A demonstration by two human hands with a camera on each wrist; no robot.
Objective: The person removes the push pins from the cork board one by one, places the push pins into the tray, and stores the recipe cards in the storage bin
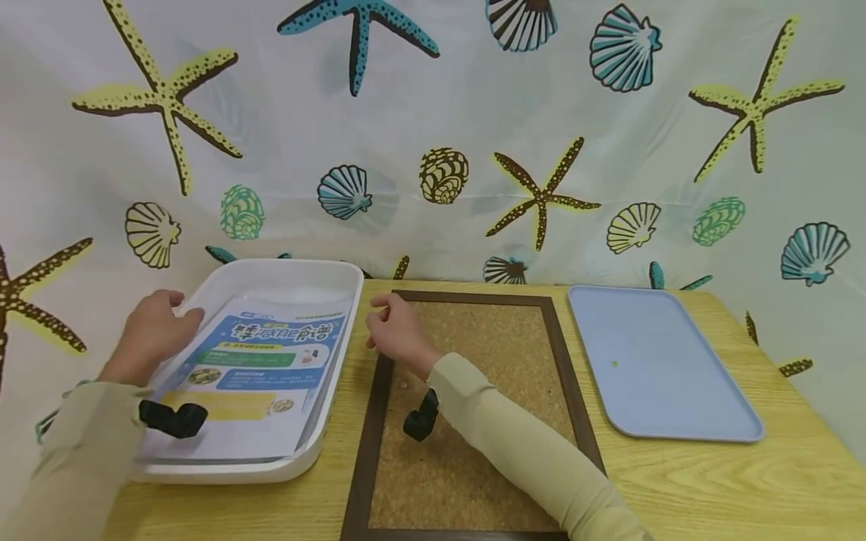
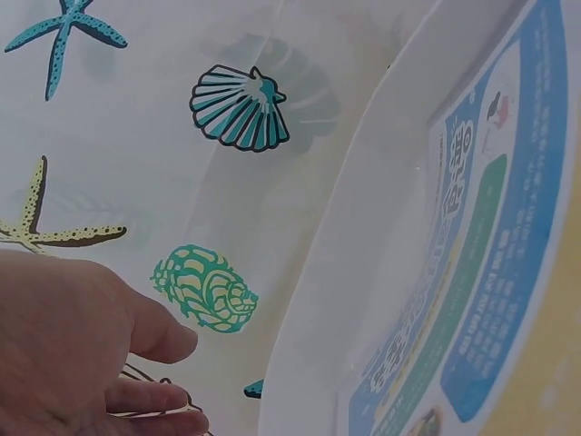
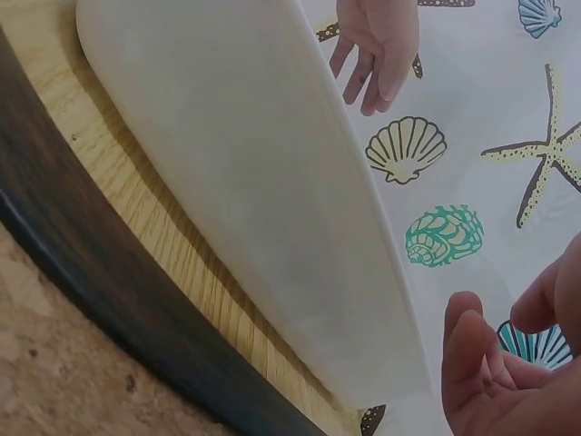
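A white plastic tray (image 1: pixel 348 300) sits on the left of the table, with printed sheets (image 1: pixel 264 376) lying in it; the top one is blue, green and yellow with Chinese lettering. My left hand (image 1: pixel 157 327) is by the tray's left rim, thumb toward the sheets, fingers relaxed and holding nothing. In the left wrist view, a gap shows between that hand (image 2: pixel 82 350) and the tray wall (image 2: pixel 336 236). On the other side, my right hand (image 1: pixel 401 330) hovers past the right rim, over the cork board's upper left edge. Its fingers (image 3: pixel 467 354) are loosely bent around nothing.
The cork board (image 1: pixel 467 451) with a dark brown frame lies in the middle of the wooden table (image 1: pixel 704 481). To its right is a shallow light-blue tray (image 1: pixel 663 361) bearing a tiny yellowish speck. A shell-and-starfish-patterned curtain (image 1: pixel 419 105) hangs behind.
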